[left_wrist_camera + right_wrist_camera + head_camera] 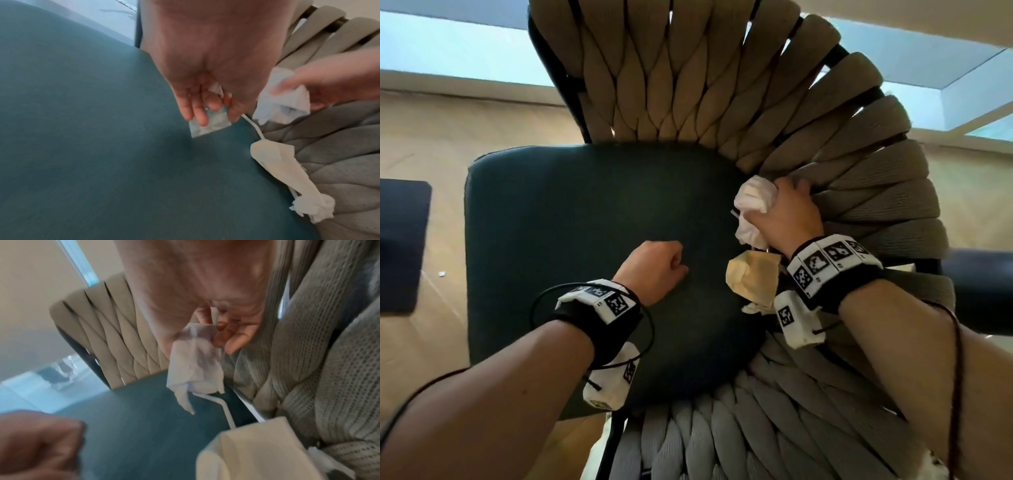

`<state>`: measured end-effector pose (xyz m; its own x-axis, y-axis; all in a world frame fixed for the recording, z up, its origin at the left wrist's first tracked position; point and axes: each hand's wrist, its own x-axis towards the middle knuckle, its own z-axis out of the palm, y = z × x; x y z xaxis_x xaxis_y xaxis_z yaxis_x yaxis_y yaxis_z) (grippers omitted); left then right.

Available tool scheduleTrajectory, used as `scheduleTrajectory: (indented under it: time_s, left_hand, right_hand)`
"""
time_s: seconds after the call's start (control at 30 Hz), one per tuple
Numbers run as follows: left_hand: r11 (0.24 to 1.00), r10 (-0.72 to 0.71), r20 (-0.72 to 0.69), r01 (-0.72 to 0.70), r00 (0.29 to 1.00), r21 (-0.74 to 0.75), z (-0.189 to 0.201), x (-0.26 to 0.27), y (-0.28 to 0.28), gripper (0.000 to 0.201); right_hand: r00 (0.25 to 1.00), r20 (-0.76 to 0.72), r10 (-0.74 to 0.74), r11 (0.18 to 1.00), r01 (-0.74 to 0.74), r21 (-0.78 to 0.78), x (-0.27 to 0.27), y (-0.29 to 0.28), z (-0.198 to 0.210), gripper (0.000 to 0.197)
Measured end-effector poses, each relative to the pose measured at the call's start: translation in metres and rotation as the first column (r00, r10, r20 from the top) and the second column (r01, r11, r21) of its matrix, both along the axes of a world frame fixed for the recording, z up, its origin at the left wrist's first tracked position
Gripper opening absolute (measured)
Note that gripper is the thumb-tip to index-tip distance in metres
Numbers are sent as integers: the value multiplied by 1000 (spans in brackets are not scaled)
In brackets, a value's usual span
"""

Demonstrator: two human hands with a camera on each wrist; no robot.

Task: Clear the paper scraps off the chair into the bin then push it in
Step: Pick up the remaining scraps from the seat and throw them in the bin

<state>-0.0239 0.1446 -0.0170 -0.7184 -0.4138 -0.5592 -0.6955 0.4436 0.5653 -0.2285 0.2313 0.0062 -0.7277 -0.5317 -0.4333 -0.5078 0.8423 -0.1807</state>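
Observation:
The chair has a dark teal seat cushion (571,240) and a woven beige back (688,85). My right hand (787,212) grips a crumpled white tissue (751,202) at the seat's right edge; the tissue (195,363) hangs from its fingers. My left hand (657,267) hovers over the middle of the seat, fingers curled round a small pale scrap (207,126). A cream paper scrap (753,274) lies on the seat below my right hand, with a small white crumpled bit (756,306) at its near end. A thin white strip (254,125) lies beside them.
The woven rope armrest (876,192) wraps the seat's right side, close to my right hand. A dark mat (400,240) lies on the wooden floor (431,342) to the left, with a tiny white fleck (442,273) near it. No bin shows.

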Motion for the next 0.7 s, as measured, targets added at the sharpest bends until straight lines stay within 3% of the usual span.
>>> scheduleTrajectory:
  time_s: [0.17, 0.27, 0.4, 0.57, 0.63, 0.7]
  left_hand:
    - [976, -216, 11, 216, 976, -8, 0, -50, 21, 11]
    - [950, -309, 31, 310, 951, -47, -8, -84, 47, 24]
    - [956, -275, 152, 286, 949, -58, -25, -111, 69, 27]
    - [958, -239, 74, 247, 968, -145, -40, -112, 82, 36]
    - [897, -356, 35, 351, 934, -270, -48, -109, 84, 53]
    - [784, -490, 74, 476, 868, -398, -52, -111, 83, 64]
  right_hand:
    - [994, 14, -111, 971, 112, -209, 1, 26, 32, 69]
    - [982, 50, -180, 943, 187, -275, 8, 44, 36, 66]
    - [975, 68, -214, 923, 224, -312, 15, 60, 39, 65]
    - [970, 78, -230, 907, 242, -345, 9, 67, 44, 64]
    - [971, 78, -227, 901, 240, -363, 7, 67, 46, 64]
    - [974, 73, -216, 899, 228, -374, 6, 69, 48, 65]
